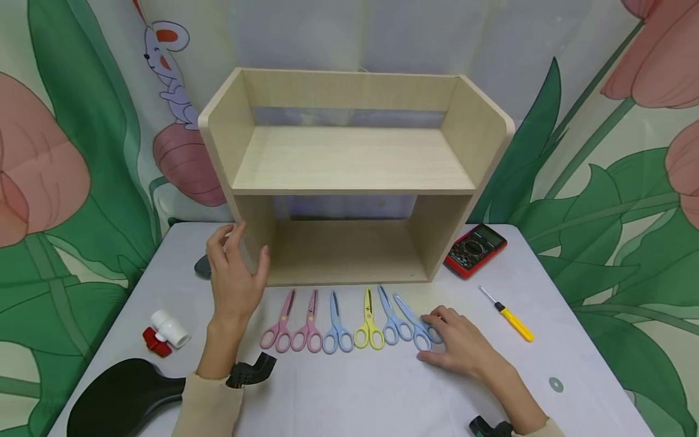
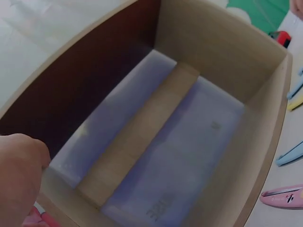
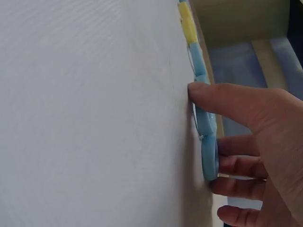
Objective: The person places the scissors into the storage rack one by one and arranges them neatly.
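Note:
A row of scissors lies along the front of the wooden shelf (image 1: pixel 355 161): two pink scissors (image 1: pixel 277 331), a yellow pair (image 1: pixel 368 321) and three blue ones. My right hand (image 1: pixel 464 343) spans the handles of the rightmost blue scissors (image 1: pixel 417 325), which slant. In the right wrist view, the thumb (image 3: pixel 227 97) sits at one side of the blue handles (image 3: pixel 208 156), the fingers at the other. My left hand (image 1: pixel 235 273) is raised by the shelf's left side panel, fingers loosely bent, holding nothing. The left wrist view looks into the shelf's compartments.
At the right lie a red-and-black multimeter (image 1: pixel 475 250), a yellow-handled screwdriver (image 1: pixel 508 312) and a grey washer (image 1: pixel 556 384). On the left are a white pipe fitting with a red handle (image 1: pixel 157 342), a black paddle-shaped thing (image 1: pixel 122 394) and a dark object (image 1: pixel 203 267) behind my left hand.

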### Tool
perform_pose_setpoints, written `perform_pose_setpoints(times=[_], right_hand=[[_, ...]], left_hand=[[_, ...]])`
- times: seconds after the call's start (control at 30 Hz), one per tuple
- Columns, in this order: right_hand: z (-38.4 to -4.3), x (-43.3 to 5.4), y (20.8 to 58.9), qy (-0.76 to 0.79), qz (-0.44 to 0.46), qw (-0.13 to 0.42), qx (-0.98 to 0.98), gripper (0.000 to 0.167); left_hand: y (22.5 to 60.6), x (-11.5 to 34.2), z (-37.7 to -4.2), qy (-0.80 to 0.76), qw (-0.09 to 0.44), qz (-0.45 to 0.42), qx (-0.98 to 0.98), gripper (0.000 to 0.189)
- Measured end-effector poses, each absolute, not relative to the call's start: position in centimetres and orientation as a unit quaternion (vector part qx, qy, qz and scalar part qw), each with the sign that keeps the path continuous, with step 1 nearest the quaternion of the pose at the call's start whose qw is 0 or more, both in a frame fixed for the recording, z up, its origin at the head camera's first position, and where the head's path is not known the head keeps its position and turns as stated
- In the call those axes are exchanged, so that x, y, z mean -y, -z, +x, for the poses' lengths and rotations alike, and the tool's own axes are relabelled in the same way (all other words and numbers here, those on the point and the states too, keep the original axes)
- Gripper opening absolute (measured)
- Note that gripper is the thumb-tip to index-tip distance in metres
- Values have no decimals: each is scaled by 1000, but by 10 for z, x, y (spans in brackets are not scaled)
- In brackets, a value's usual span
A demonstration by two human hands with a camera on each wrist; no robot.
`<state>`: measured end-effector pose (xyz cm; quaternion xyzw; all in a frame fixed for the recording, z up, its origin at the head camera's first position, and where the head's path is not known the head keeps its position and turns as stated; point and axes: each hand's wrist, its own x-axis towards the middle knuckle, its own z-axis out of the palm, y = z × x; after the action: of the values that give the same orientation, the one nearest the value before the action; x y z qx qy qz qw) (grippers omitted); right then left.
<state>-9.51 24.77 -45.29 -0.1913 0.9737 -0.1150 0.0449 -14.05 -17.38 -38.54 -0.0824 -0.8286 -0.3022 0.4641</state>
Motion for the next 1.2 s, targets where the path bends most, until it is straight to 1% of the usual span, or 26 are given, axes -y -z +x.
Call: perform_pose_setpoints(times=[0.13,0.2,0.3,0.47,0.57,0.73,0.87,0.93,1.03,1.1,1.2], right_hand=[[-94,-248,454,118,-188,55,-973,64],[-95,-248,453,124,-188,53,-973,61],[-95,-246,448,141,-189,40,-971,55],[-97,-235,419,193,-243,-31,-950,50],[-97,-220,394,212,-295,-78,-929,53],[-99,-181,357,244,-401,-149,-870,58],[-111,-142,327,270,-470,-217,-812,59],[-119,-124,312,282,-481,-247,-792,59],[-132,-101,293,296,-473,-284,-780,58],[-141,-84,282,300,-456,-301,-782,56],[-157,-57,268,304,-423,-313,-794,54]], left_hand=[[388,176,-143,324,437,-64,837,63],[389,177,-143,333,421,-52,842,66],[391,177,-144,348,406,-34,845,66],[392,179,-145,363,392,-14,845,55],[393,181,-147,368,381,-6,848,51],[398,182,-152,380,375,0,845,47],[401,183,-154,384,372,5,845,46],[402,183,-154,386,369,9,846,46],[402,182,-154,389,365,13,846,47],[403,180,-154,391,364,12,846,47],[403,182,-154,387,360,8,849,48]])
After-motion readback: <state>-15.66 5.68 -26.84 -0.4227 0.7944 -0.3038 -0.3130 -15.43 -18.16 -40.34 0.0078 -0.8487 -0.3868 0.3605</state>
